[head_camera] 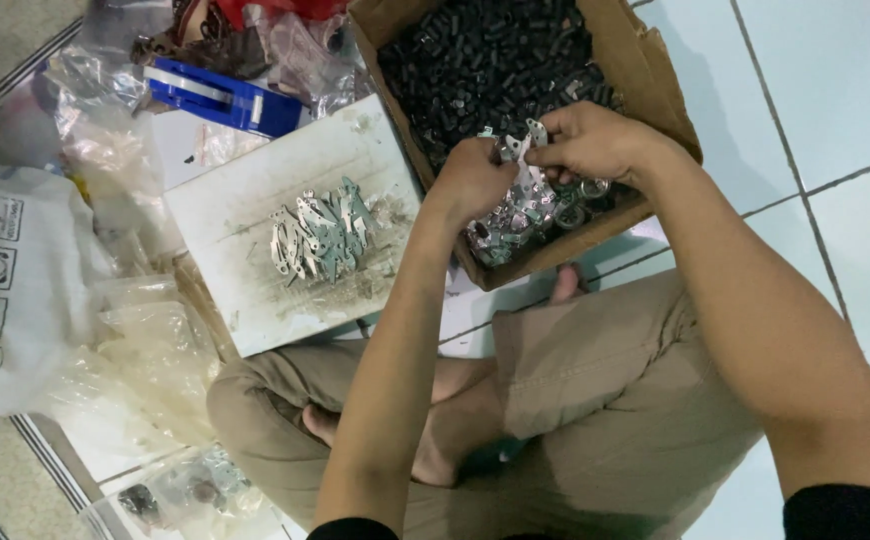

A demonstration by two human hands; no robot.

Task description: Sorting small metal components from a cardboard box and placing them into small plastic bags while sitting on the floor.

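My left hand (470, 180) and my right hand (585, 140) meet over the near end of a cardboard box (645, 80). Together they hold a small flat silver metal piece (523, 150) between the fingertips. Below them, in the box's near corner, lies a heap of similar silver metal parts (515, 225). The rest of the box is filled with small black parts (485, 60). To the left, a pile of silver metal pieces (320, 232) rests on a worn white board (255, 230).
I sit cross-legged on a pale tiled floor (835, 90). Clear plastic bags (145, 350), a white printed bag (5, 290) and a blue object (220, 97) lie at the left. A bag of small parts (190, 490) is near my knee.
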